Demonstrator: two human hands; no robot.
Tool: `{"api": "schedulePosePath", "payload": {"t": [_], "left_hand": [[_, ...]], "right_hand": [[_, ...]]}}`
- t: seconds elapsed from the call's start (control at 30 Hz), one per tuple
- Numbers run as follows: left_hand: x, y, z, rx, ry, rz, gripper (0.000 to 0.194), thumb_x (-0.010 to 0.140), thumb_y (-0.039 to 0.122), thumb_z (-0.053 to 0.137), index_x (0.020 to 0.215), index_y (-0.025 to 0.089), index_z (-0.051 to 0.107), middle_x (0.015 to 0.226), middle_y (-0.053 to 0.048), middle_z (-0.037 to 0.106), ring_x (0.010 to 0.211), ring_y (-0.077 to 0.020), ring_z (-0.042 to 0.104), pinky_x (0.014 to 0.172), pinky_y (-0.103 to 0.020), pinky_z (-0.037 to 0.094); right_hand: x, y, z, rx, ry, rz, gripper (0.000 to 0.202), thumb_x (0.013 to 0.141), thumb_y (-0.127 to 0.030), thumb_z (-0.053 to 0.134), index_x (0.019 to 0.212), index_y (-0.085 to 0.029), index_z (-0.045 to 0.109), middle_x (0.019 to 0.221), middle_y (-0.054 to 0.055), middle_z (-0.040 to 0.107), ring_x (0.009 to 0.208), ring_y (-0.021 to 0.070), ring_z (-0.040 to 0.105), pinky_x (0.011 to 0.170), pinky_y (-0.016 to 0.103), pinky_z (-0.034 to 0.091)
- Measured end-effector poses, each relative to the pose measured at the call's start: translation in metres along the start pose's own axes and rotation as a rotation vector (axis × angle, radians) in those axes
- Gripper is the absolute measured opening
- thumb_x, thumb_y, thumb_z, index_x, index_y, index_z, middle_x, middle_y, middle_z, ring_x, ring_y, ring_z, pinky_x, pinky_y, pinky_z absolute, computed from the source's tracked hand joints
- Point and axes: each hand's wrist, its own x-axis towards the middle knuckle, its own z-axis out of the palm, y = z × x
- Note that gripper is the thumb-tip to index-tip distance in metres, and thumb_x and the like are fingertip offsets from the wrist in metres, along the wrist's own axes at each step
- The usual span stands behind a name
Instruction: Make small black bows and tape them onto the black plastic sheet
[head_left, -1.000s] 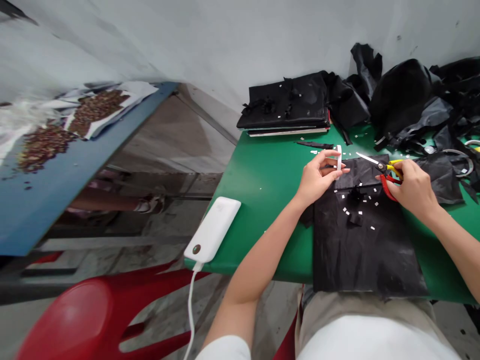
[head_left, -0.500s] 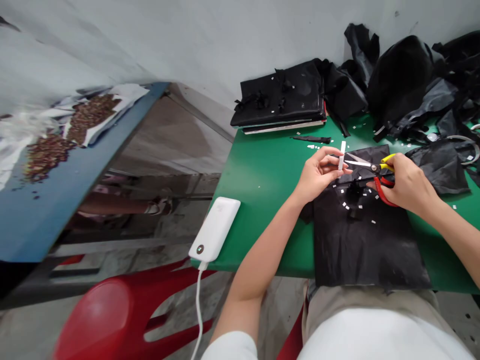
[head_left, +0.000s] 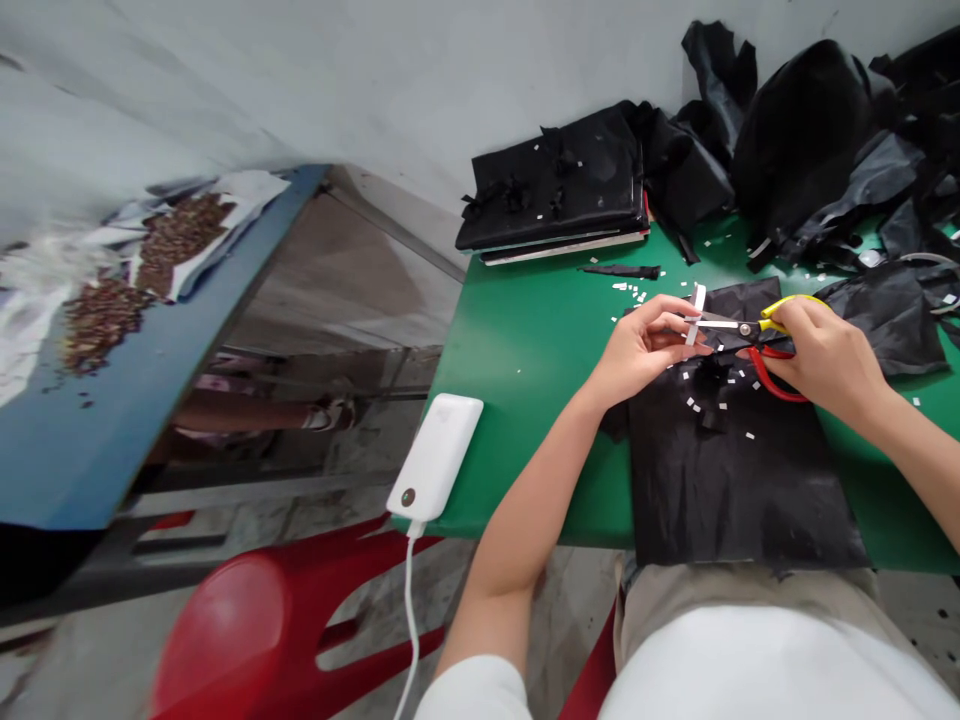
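My left hand (head_left: pixel 643 345) pinches a narrow white strip (head_left: pixel 697 308), held upright between thumb and fingers. Scissors (head_left: pixel 750 329) with one yellow and one red handle are in my right hand (head_left: pixel 829 360), blades pointing left and nearly closed across the strip. Beneath both hands lies a black sheet (head_left: pixel 739 490), reaching the table's front edge, with small white bits scattered over it. More white bits (head_left: pixel 626 288) lie on the green table behind my left hand.
Black folded material (head_left: pixel 562 190) lies on a stack at the back. Crumpled black pieces (head_left: pixel 814 130) fill the back right. A white power bank (head_left: pixel 436 455) with a cable sits at the left edge, near a red stool (head_left: pixel 225 620).
The scissor blades have come closer together on the strip, and the strip now leans slightly. Several more white bits lie behind my left hand. The view has shifted a little.
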Motion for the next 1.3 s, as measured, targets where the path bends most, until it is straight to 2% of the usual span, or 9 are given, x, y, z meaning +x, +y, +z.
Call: {"api": "schedulePosePath", "payload": {"t": [0.13, 0.3, 0.57, 0.77, 0.93, 1.1, 1.3], "left_hand": [[0.0001, 0.0004, 0.0000, -0.006, -0.007, -0.012, 0.037, 0.070, 0.024, 0.082, 0.099, 0.021, 0.060, 0.086, 0.002, 0.071, 0.084, -0.0160, 0.074, 0.086, -0.030, 0.060], [-0.0004, 0.0005, 0.0013, -0.013, 0.007, -0.018, 0.039, 0.068, 0.029, 0.083, 0.098, 0.021, 0.060, 0.085, 0.001, 0.072, 0.084, -0.0166, 0.074, 0.087, -0.032, 0.060], [0.0005, -0.0032, 0.0006, -0.025, 0.002, -0.009, 0.037, 0.068, 0.025, 0.083, 0.097, 0.020, 0.061, 0.085, 0.001, 0.073, 0.085, -0.0165, 0.074, 0.087, -0.033, 0.061], [0.0000, -0.0014, 0.0016, -0.012, 0.003, -0.021, 0.037, 0.069, 0.027, 0.082, 0.098, 0.021, 0.059, 0.086, 0.002, 0.072, 0.083, -0.0160, 0.074, 0.087, -0.033, 0.060], [-0.0007, -0.0004, 0.0016, 0.024, -0.010, -0.018, 0.032, 0.072, 0.021, 0.078, 0.097, 0.022, 0.058, 0.087, 0.003, 0.071, 0.084, -0.0154, 0.074, 0.088, -0.033, 0.060], [-0.0013, 0.0023, 0.0030, 0.054, -0.001, -0.010, 0.024, 0.073, 0.011, 0.070, 0.091, 0.020, 0.057, 0.085, 0.003, 0.070, 0.085, -0.0156, 0.075, 0.083, -0.028, 0.059], [-0.0049, 0.0044, -0.0036, 0.203, 0.029, 0.034, 0.021, 0.079, 0.012, 0.065, 0.096, 0.020, 0.057, 0.094, -0.001, 0.072, 0.087, -0.0165, 0.075, 0.083, -0.027, 0.059]], "right_hand": [[-0.0009, 0.0007, -0.0002, -0.023, -0.008, 0.009, 0.020, 0.088, -0.036, 0.052, 0.098, -0.019, 0.056, 0.103, 0.012, 0.068, 0.088, 0.0248, 0.063, 0.057, 0.030, 0.040], [-0.0025, 0.0019, 0.0004, -0.053, -0.028, 0.012, 0.019, 0.089, -0.036, 0.053, 0.097, -0.020, 0.056, 0.099, 0.010, 0.068, 0.084, 0.0234, 0.062, 0.054, 0.029, 0.034], [-0.0026, 0.0038, 0.0004, -0.033, -0.035, 0.002, 0.017, 0.089, -0.036, 0.054, 0.096, -0.021, 0.054, 0.101, 0.009, 0.068, 0.083, 0.0229, 0.062, 0.054, 0.029, 0.032], [-0.0019, 0.0019, -0.0022, -0.056, -0.044, 0.010, 0.012, 0.087, -0.031, 0.053, 0.094, -0.021, 0.054, 0.094, 0.007, 0.068, 0.078, 0.0215, 0.060, 0.053, 0.029, 0.030], [-0.0013, 0.0008, -0.0052, -0.108, -0.038, 0.018, 0.015, 0.089, -0.035, 0.052, 0.093, -0.021, 0.055, 0.092, 0.007, 0.068, 0.076, 0.0215, 0.060, 0.050, 0.028, 0.027], [-0.0010, 0.0020, -0.0040, -0.128, -0.034, 0.037, 0.022, 0.089, -0.043, 0.053, 0.089, -0.021, 0.055, 0.089, 0.006, 0.067, 0.073, 0.0205, 0.059, 0.048, 0.028, 0.026], [-0.0009, 0.0029, -0.0006, -0.091, 0.003, 0.116, 0.023, 0.089, -0.040, 0.051, 0.096, -0.020, 0.057, 0.094, 0.010, 0.068, 0.075, 0.0217, 0.060, 0.050, 0.029, 0.027]]}}
